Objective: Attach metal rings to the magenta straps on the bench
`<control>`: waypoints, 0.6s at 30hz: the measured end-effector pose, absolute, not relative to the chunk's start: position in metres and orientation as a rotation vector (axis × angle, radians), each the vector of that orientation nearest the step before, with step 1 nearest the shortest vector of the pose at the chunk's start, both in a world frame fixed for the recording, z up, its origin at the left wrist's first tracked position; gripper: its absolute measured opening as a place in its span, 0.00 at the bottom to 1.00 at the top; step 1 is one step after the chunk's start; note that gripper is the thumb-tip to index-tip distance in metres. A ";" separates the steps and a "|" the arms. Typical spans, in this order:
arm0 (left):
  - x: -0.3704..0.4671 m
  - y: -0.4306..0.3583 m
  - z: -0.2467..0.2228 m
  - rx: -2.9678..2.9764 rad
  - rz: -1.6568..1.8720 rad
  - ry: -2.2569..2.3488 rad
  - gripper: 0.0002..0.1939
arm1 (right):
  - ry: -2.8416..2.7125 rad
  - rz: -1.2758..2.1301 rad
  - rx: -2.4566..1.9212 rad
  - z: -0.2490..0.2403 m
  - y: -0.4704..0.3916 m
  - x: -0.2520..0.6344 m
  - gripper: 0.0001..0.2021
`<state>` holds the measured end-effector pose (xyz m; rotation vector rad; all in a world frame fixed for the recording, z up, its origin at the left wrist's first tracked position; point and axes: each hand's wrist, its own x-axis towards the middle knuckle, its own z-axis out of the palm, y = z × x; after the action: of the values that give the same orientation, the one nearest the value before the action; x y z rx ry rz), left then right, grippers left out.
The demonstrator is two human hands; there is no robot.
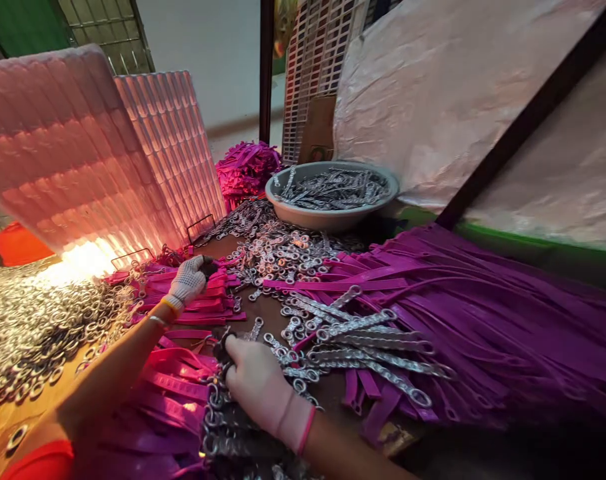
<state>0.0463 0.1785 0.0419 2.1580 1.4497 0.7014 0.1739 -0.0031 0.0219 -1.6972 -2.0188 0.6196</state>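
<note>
My left hand (189,281), in a white dotted glove with dark fingertips, is closed at the far end of a row of magenta straps (213,297). A strap shows right at its fingertips and seems to be pinched there. Nearer to me, my right hand (260,380) wears a white glove with a pink cuff. Its dark-tipped thumb and fingers are pressed together above a stack of magenta straps (177,380) joined to metal link strips (233,440). What it pinches is hidden by the fingers. Loose metal link strips (367,340) lie to its right.
Small metal link pieces (287,257) are heaped mid-table, and metal rings (27,327) at left. A grey basin (333,217) holds metal strips. Long purple straps (457,307) spread right. Ribbed translucent panels (173,147) stand at left behind a bright glow, near an orange object (23,243).
</note>
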 end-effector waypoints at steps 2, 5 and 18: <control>0.029 0.144 0.049 1.964 0.738 1.300 0.22 | -1.973 0.599 -1.695 0.023 0.004 0.173 0.10; 0.008 0.097 0.054 1.666 0.750 1.115 0.23 | -1.956 0.596 -1.633 0.025 0.010 0.169 0.12; -0.007 0.028 0.050 1.514 0.517 1.257 0.19 | -2.395 0.351 -1.750 0.038 -0.005 0.155 0.13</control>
<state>-0.0070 0.0277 0.0498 1.5142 1.2570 0.5174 0.1553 -0.0047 0.0384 -1.7504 -2.3954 0.3512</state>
